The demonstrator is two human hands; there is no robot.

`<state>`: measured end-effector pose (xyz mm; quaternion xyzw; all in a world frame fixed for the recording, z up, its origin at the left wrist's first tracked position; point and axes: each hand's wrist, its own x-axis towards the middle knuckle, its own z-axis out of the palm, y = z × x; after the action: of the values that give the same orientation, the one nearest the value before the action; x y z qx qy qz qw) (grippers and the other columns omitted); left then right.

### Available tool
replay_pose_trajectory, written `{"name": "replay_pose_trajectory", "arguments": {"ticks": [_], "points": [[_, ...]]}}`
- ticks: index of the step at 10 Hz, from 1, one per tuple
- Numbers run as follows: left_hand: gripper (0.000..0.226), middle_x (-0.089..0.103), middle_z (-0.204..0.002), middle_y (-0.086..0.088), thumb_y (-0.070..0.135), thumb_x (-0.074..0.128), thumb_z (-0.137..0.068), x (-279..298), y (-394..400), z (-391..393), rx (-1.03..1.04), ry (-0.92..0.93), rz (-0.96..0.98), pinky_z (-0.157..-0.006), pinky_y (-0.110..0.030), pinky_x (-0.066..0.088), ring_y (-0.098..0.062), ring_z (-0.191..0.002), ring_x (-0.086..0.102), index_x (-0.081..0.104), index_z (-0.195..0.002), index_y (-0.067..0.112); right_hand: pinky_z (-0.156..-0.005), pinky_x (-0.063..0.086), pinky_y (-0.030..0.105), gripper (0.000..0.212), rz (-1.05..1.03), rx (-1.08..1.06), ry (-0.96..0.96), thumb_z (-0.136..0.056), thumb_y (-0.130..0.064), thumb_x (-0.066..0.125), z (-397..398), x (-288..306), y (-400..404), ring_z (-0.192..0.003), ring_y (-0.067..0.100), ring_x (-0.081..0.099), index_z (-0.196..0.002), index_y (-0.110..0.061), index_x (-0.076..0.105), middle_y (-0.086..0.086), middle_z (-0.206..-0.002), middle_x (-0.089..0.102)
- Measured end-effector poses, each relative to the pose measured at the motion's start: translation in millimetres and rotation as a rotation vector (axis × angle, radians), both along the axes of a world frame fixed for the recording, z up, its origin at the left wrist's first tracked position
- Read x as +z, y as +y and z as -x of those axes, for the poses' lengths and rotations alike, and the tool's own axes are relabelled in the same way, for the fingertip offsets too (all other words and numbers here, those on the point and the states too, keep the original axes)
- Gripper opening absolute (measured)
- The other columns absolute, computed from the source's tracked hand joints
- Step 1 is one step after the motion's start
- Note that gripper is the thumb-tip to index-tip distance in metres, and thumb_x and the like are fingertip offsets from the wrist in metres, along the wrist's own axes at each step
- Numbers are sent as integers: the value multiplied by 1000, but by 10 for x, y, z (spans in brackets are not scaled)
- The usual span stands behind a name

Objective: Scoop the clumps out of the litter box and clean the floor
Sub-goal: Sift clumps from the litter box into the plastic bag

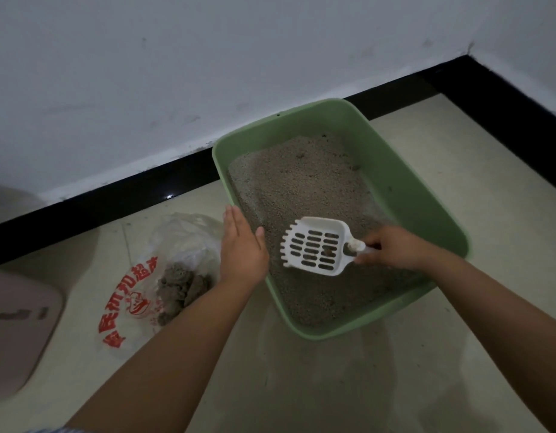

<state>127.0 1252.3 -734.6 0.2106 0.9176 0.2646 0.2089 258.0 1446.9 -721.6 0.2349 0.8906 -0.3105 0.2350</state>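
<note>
Right hand [392,249] grips the scoop [314,246] over the litter box [411,195]; left hand [242,245], flat, steadies its rim. Sift gently before bagging.

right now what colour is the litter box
Pale green: the litter box shows best, and only, in the head view, holding grey-beige litter.

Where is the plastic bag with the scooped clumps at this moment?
In the head view the clear plastic bag with red print lies on the floor at lower left, beside the green plastic litter box, just beyond the left hand.
</note>
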Motion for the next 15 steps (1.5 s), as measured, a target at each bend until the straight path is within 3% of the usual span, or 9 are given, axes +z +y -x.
{"name": "replay_pose_trajectory", "arguments": {"ticks": [3, 5, 7, 8, 9, 10, 12, 13, 15], "points": [[61, -11, -158, -8, 25, 26, -101, -20, 4, -3, 15, -22, -30, -117, -26, 3, -18, -146, -6, -7, -148, 4, -47, 21, 26, 46, -97, -18, -163, -82, -28, 65, 152, 87, -204, -46, 12, 30, -47, -16, 39, 0, -49, 33], [61, -10, -158, -6, 27, 26, -101, -78, 3, 0, 26, -10, -46, -117, -27, 5, -16, -146, -5, -7, -148, 6, -45, 29, 21, 27, -160, -17, -260, -87, -31, 59, 112, 282, -386, -46, 9, 38, -70, -10, 56, 0, -53, 40], [61, -9, -158, -7, 25, 26, -101, -107, 31, -5, 32, 3, -59, -117, -27, 5, -17, -146, -3, -6, -148, 5, -46, 26, 20, 44, -141, -128, -190, -95, -31, 45, 172, 110, -676, -55, 15, 41, -55, -15, 37, -2, -56, 36], [60, -8, -158, -8, 24, 27, -101, -111, 48, -1, 42, 14, -44, -116, -27, 6, -19, -146, -1, -5, -148, 4, -50, 32, 23, 38, -141, -171, -131, -97, -26, 41, 450, -77, -757, -64, 21, 47, -64, -8, 40, 2, -64, 43], [60, -7, -158, -8, 23, 28, -100, -116, 53, -2, 57, 13, -46, -116, -27, 6, -19, -146, 0, -4, -148, 4, -60, 39, 29, 20, -165, -134, -90, -97, -19, 38, 676, -197, -818, -78, 28, 58, -107, -6, 50, 13, -85, 57], [59, -5, -158, -9, 22, 28, -100, -127, 50, -3, 57, 36, -40, -116, -26, 5, -19, -146, 0, -2, -148, 4, -71, 38, 31, 32, -126, -276, 21, -98, -23, 37, 898, -388, -793, -100, 33, 60, -104, 1, 58, 19, -108, 63], [58, -2, -158, -11, 22, 28, -100, -120, 45, 2, 60, 71, 13, -117, -28, 5, -20, -147, 1, 1, -148, 3, -65, 34, 30, 32, -76, -352, 156, -97, -29, 43, 999, -371, -718, -88, 30, 58, -102, -4, 61, 18, -90, 56], [57, -2, -158, -10, 22, 27, -101, -122, 43, 5, 57, 81, 27, -117, -27, 4, -20, -147, 1, 0, -148, 3, -64, 33, 28, 33, -104, -388, 206, -94, -31, 49, 889, -387, -703, -75, 22, 49, -68, -11, 51, 9, -80, 49], [57, -3, -158, -8, 24, 24, -101, -83, 29, -3, 40, 79, 56, -117, -27, 2, -18, -146, -1, -2, -148, 5, -55, 28, 25, 25, -173, -350, 343, -93, -32, 51, 764, -177, -506, -72, 17, 44, -80, -10, 53, 3, -67, 45]]}}
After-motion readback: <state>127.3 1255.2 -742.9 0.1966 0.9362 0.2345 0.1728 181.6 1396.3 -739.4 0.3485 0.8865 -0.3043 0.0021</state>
